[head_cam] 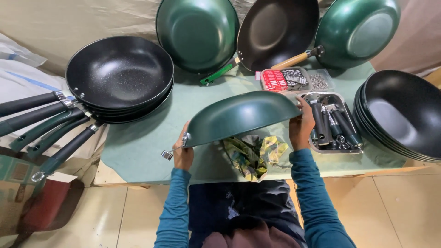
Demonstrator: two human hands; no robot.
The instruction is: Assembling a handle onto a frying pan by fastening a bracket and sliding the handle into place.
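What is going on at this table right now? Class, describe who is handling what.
A person holds a dark green wok upside down above a green-covered table, the left hand near its handle bracket and the right hand on the opposite rim. A crumpled cloth lies beneath it. Finished black pans with handles are stacked at the left, handleless black pans at the right, and a metal tray of handles sits beside the right hand.

Three woks (pixel 275 32) lean against the wall; one green wok (pixel 239 115) is held up; two pan stacks (pixel 119 73) flank one tray (pixel 330 124).
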